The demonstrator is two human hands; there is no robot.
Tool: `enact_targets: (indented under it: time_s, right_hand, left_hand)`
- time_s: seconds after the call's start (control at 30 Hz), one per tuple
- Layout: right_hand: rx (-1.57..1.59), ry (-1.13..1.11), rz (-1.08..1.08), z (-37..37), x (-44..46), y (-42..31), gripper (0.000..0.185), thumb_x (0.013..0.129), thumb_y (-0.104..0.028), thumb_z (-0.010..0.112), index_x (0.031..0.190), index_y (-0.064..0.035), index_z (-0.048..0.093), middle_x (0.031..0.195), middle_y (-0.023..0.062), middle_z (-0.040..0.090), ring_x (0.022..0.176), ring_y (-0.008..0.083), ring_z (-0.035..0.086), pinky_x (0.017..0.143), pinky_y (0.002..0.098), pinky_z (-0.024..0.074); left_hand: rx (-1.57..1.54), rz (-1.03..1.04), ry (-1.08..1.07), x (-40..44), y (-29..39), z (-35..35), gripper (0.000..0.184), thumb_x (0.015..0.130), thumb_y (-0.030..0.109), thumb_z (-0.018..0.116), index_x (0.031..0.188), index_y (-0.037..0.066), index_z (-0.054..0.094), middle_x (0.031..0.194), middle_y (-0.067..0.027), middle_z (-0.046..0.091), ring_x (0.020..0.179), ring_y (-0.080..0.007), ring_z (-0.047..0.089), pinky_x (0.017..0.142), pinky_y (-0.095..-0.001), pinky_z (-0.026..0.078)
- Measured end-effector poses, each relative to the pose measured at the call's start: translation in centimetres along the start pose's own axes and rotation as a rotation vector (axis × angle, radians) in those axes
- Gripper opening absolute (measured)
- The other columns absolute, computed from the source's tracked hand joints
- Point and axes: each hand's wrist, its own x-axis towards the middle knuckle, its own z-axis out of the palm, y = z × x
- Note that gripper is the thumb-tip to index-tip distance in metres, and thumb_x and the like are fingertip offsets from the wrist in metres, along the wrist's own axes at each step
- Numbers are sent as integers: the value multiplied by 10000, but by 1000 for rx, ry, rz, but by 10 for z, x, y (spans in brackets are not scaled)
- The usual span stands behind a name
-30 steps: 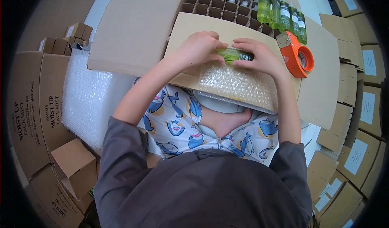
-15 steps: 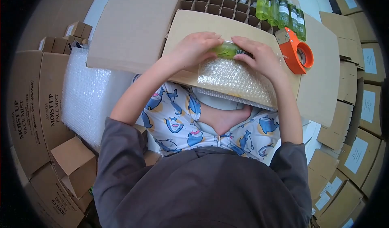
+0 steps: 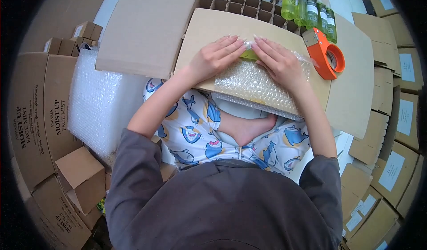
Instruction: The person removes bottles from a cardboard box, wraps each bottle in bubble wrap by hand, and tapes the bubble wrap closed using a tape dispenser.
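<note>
A green bottle (image 3: 249, 55) lies sideways on a cardboard flap (image 3: 227, 24), at the far end of a sheet of bubble wrap (image 3: 260, 84). Some clear wrap shows over its far side. My left hand (image 3: 216, 58) is curved over the bottle's left part, its fingers together and pointing forward. Over the right part lies my right hand (image 3: 280, 61), held the same way, with fingers long over the top. Both hands hide the bottle's ends. The near edge of the wrap hangs past the flap toward my lap.
An orange tape dispenser (image 3: 327, 56) lies right of the hands. Beyond, several green bottles (image 3: 312, 13) lie beside a divided carton (image 3: 242, 3) of bottles. A bubble wrap stack (image 3: 91, 103) is at left; cartons (image 3: 58, 116) line the left, more boxes (image 3: 391, 170) the right.
My fingers have moved forward over the top of the bottle, covering more of it, and clear wrap now shows on its far side. The dispenser has stayed in place.
</note>
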Motion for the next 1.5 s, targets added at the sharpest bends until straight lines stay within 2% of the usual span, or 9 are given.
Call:
enact_targets:
  time_s: [0.17,0.23,0.37,0.63,0.8,1.03,1.23,1.37,1.5]
  right_hand:
    - [-39,30,-34,4,0,2,424,776,-203,644,1179,-97,564,1218,65,558,1079,226,561,876,331,480]
    - [-47,36,-59,4,2,6,420,768,-207,651,1167,-100,574,1213,62,562,1066,226,569,869,327,483]
    - [-67,35,-87,6,4,11,422,766,-199,628,1174,-113,567,1218,53,556,1063,217,567,877,328,479]
    - [-156,48,-154,9,1,13,398,777,-158,555,1174,-127,573,1234,49,547,1072,213,562,883,328,474]
    - [-205,35,-194,6,-1,9,395,785,-151,543,1178,-119,570,1239,60,542,1080,222,559,887,327,469]
    - [-215,8,-211,3,-4,7,384,791,-153,545,1172,-113,572,1243,74,537,1102,226,545,913,341,450]
    - [-125,-57,-181,-14,-3,3,376,779,-200,590,1149,-131,588,1220,70,548,1076,232,556,910,362,442]
    - [-6,97,-1,-36,0,17,435,773,-247,659,1182,-128,572,1181,84,574,1090,252,542,903,383,439]
    - [150,-71,164,-31,4,36,402,774,-295,658,1127,-114,595,1067,94,606,946,267,590,817,371,470]
  left_hand:
    - [-349,-506,119,10,-21,-17,339,818,199,627,1118,42,607,1065,-118,630,978,-229,608,872,-313,468]
    - [-746,-933,-91,22,-49,-19,331,844,270,623,1078,36,638,996,-102,658,927,-168,611,830,-275,463]
    - [-765,-766,-531,34,-68,-9,379,821,332,649,1041,24,659,947,-80,671,874,-118,600,787,-250,458]
    - [-824,-613,-967,54,-77,-9,393,780,301,697,1032,3,645,919,-85,662,843,-139,608,789,-257,472]
    - [-692,-491,-973,62,-68,-15,379,765,279,707,1005,-5,631,864,-99,654,790,-159,611,773,-265,479]
    - [-663,-330,-578,27,-60,-4,447,748,308,693,1068,18,580,926,-139,627,812,-223,604,718,-307,489]
    - [-727,-454,-473,12,-44,-4,442,753,286,683,1099,41,561,935,-133,612,818,-231,596,728,-312,486]
    - [-700,-441,-428,9,-41,-3,440,753,269,682,1115,55,552,936,-129,608,816,-232,594,731,-315,485]
    - [-685,-436,-424,10,-39,-4,439,755,257,679,1129,68,547,955,-126,606,836,-230,593,745,-319,488]
